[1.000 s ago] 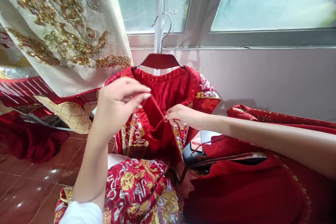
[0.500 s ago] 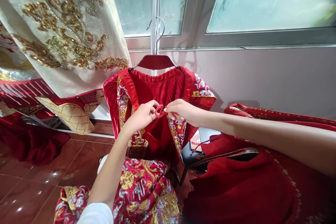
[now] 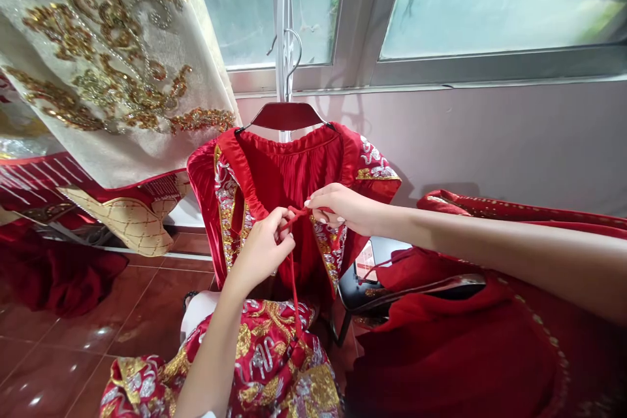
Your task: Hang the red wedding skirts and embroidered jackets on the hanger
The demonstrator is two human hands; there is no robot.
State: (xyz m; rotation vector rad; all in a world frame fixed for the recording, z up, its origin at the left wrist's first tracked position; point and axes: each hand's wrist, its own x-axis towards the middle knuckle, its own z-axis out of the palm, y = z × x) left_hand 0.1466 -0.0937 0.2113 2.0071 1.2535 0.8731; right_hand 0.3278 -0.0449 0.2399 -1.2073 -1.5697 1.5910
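Observation:
A red embroidered garment [image 3: 294,160] hangs by its shoulders from a dark red hanger [image 3: 285,116]. At its neckline my left hand [image 3: 267,241] is closed on a red cord [image 3: 294,287], whose loose end trails down over the front. My right hand [image 3: 337,206] pinches the same cord a little to the right, fingers curled inward. Between the two hands the cord is drawn into a small knot or loop; its exact shape is hard to make out. Red fabric with gold and silver embroidery [image 3: 274,359] lies below, across the lap.
A cream cloth with gold sequins [image 3: 122,78] hangs at the left. To the right, dark red fabric [image 3: 441,353] drapes over a black chair [image 3: 350,294], on which a phone [image 3: 365,261] rests. A window [image 3: 490,0] and pale wall [image 3: 514,137] stand behind.
The round cord loop held between the fingers has been drawn smaller. My left hand has turned and shifted slightly down and left, and a cord end now hangs below it.

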